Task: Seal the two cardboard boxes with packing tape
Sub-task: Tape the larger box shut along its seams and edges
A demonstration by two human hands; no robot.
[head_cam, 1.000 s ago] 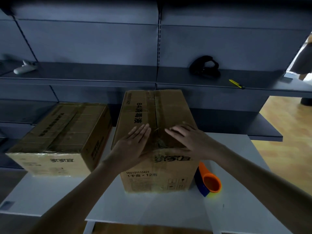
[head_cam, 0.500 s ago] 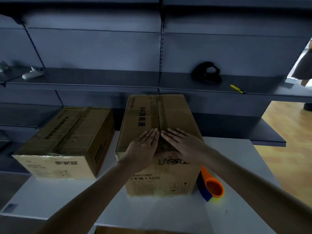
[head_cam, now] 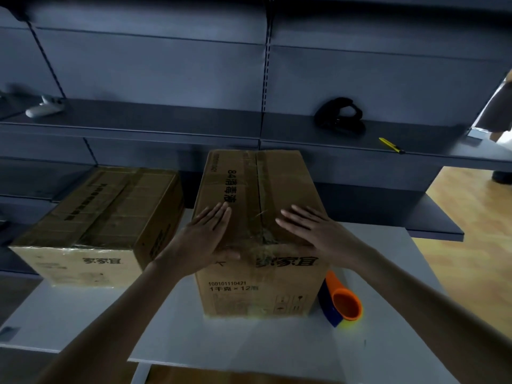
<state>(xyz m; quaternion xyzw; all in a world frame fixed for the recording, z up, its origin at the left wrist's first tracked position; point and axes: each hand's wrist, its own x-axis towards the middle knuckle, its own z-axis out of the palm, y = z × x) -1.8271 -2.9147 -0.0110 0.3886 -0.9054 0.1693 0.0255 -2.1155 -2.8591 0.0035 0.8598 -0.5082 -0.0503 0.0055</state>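
Two brown cardboard boxes stand on a white table [head_cam: 277, 345]. The near box [head_cam: 266, 195] is in front of me, its flaps down and a shiny tape strip running along the centre seam and over the front edge. My left hand [head_cam: 205, 236] lies flat on the top left of the seam. On the other side of the seam rests my right hand [head_cam: 313, 231], palm down. Both hands hold nothing. The second box [head_cam: 94, 217] sits to the left, with tape along its top. An orange and blue tape dispenser [head_cam: 340, 300] lies by the near box's right front corner.
Dark grey shelving [head_cam: 194, 123] runs behind the table. On it lie a white object [head_cam: 44, 108] at left, a black object [head_cam: 340, 116] and a yellow utility knife [head_cam: 391, 145] at right. Wooden floor [head_cam: 471, 223] shows to the right.
Half a second ago my hands met at the seam; now they have slid apart to either side of it. The boxes and the dispenser have not moved.
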